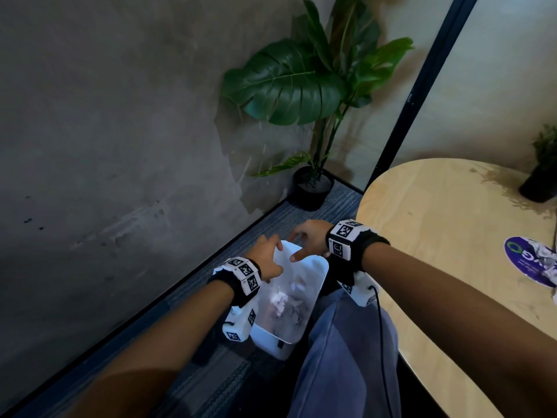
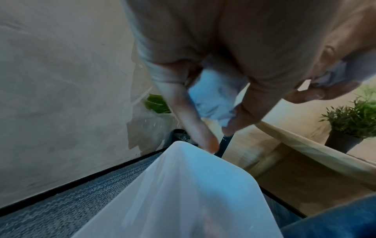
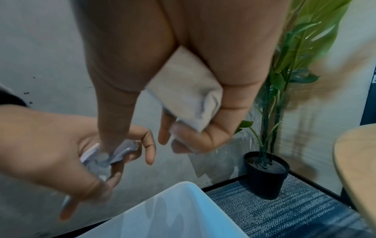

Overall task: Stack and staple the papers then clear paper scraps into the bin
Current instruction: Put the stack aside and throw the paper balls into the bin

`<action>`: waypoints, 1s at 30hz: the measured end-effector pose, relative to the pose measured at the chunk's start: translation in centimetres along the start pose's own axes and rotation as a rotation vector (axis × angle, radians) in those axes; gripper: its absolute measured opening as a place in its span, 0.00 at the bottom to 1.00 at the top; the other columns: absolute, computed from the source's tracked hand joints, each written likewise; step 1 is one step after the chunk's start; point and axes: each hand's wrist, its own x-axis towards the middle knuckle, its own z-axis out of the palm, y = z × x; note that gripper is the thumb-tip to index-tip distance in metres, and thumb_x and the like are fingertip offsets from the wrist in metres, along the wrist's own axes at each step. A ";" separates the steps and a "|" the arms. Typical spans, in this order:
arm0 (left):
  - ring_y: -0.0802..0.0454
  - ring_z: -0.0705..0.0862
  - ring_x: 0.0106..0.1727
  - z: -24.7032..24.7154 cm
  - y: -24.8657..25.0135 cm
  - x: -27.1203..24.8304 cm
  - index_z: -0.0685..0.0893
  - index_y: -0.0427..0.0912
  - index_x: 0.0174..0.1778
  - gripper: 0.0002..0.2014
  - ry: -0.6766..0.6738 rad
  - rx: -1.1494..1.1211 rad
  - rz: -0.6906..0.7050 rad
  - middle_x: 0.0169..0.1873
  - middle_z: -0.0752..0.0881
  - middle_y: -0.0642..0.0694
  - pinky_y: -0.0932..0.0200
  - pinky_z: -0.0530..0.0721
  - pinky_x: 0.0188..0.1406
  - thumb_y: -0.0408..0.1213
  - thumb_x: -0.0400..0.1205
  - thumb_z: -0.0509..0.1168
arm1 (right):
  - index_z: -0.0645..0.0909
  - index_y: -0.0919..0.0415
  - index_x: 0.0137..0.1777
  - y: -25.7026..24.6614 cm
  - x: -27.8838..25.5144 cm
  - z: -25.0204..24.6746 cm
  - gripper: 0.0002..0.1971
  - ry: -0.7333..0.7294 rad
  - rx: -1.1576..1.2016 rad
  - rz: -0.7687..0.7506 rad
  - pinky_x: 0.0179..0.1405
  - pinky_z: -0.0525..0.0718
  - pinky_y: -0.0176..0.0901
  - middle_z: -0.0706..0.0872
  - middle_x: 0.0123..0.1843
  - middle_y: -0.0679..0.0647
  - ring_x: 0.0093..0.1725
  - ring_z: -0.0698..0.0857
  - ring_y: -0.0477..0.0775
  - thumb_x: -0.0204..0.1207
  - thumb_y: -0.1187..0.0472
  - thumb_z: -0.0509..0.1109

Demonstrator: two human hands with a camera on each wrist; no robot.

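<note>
White crumpled paper scraps [image 3: 189, 99] clutched in both grips above translucent bin [image 1: 313, 263].

Both hands over the bin [image 1: 313, 268] on the carpet, left hand [image 1: 266, 260] beside right hand [image 1: 310, 239]; crumpled scraps [image 1: 281, 300] inside; round table [image 1: 452, 236] right, potted plant [image 1: 313, 95] behind.

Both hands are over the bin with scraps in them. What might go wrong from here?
1. The left hand and right hand hold crumpled scraps near the far rim of the white bin; released there, pieces may land on the carpet.
2. More crumpled paper lies on the table and could be forgotten.
</note>
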 end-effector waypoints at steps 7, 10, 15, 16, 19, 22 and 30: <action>0.41 0.83 0.53 1.0 -0.6 1.0 0.71 0.43 0.63 0.25 0.005 -0.044 -0.001 0.60 0.65 0.43 0.52 0.83 0.55 0.45 0.74 0.72 | 0.80 0.55 0.65 0.0 -0.1 -0.1 0.18 0.078 0.043 0.040 0.54 0.75 0.39 0.82 0.66 0.54 0.64 0.81 0.54 0.77 0.50 0.68; 0.40 0.80 0.64 1.2 -0.9 1.6 0.75 0.41 0.67 0.18 0.005 -0.087 0.007 0.68 0.74 0.38 0.53 0.77 0.66 0.43 0.83 0.61 | 0.81 0.59 0.64 -0.1 0.2 -0.1 0.14 0.124 0.098 0.017 0.52 0.74 0.37 0.83 0.66 0.56 0.64 0.82 0.56 0.80 0.60 0.64; 0.44 0.66 0.80 0.6 -0.6 1.2 0.62 0.42 0.80 0.22 -0.020 -0.136 0.016 0.79 0.66 0.40 0.57 0.62 0.76 0.41 0.89 0.47 | 0.81 0.63 0.64 -0.5 0.1 -0.4 0.19 0.186 0.219 -0.063 0.45 0.72 0.36 0.84 0.55 0.63 0.48 0.79 0.54 0.78 0.73 0.57; 0.44 0.66 0.80 0.5 -0.5 1.2 0.61 0.42 0.80 0.22 -0.017 -0.129 0.015 0.79 0.66 0.40 0.58 0.62 0.76 0.41 0.89 0.47 | 0.81 0.62 0.63 -0.4 -0.1 -0.6 0.19 0.204 0.233 -0.064 0.45 0.74 0.38 0.82 0.51 0.61 0.47 0.78 0.53 0.77 0.74 0.56; 0.44 0.68 0.78 0.5 -0.2 1.4 0.63 0.40 0.80 0.22 -0.013 -0.116 0.023 0.78 0.69 0.39 0.58 0.64 0.74 0.41 0.89 0.48 | 0.82 0.62 0.61 0.5 -1.1 -1.1 0.19 0.289 0.263 -0.049 0.53 0.78 0.46 0.77 0.46 0.54 0.48 0.77 0.55 0.78 0.74 0.55; 0.43 0.75 0.72 0.7 0.9 1.4 0.69 0.41 0.76 0.20 -0.017 -0.085 0.071 0.71 0.77 0.38 0.59 0.70 0.69 0.39 0.88 0.52 | 0.83 0.63 0.59 2.9 -2.5 -1.2 0.18 0.359 0.315 -0.028 0.50 0.76 0.44 0.83 0.51 0.59 0.51 0.80 0.59 0.79 0.74 0.55; 0.47 0.84 0.58 0.8 9.1 1.1 0.83 0.38 0.59 0.11 -0.031 0.007 0.369 0.55 0.87 0.41 0.56 0.80 0.61 0.32 0.83 0.61 | 0.78 0.57 0.64 12.2 -9.3 0.4 0.14 0.485 0.447 0.237 0.46 0.79 0.49 0.80 0.51 0.57 0.44 0.80 0.57 0.83 0.65 0.57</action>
